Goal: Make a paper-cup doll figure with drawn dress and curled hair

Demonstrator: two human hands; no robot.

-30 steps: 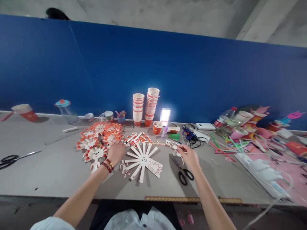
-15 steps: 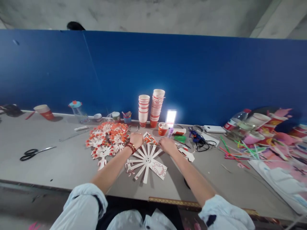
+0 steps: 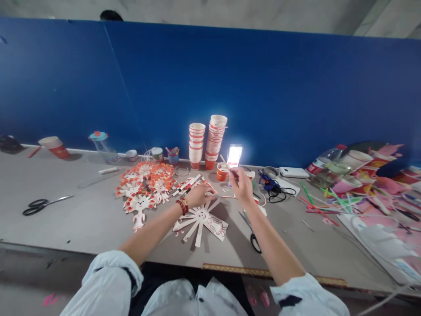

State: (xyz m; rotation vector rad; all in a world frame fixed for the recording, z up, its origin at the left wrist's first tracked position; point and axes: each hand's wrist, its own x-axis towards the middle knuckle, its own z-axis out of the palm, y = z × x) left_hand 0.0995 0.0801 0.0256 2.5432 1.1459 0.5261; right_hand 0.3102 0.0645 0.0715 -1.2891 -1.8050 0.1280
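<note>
My right hand is raised over the table, its fingers pinching a thin pale stick that points up and left. My left hand is low above the upper strips of a white paper cutout with a smiling round centre and radiating strips. Its fingers are bent together, and what they hold, if anything, is hidden. A paper piece with a red-line drawing extends from the cutout's lower right. Red-and-white paper scraps lie just behind my left hand.
Finished-looking orange-and-white paper figures lie left. Two cup stacks stand behind, beside a small cup and a bright phone-like screen. Scissors lie far left and by my right forearm. Coloured sticks and bottles are right.
My right hand has lifted from beside the cutout and now holds the pale stick upward. My left hand has shifted right and slightly down over the cutout's upper strips. The view has tilted down slightly.
</note>
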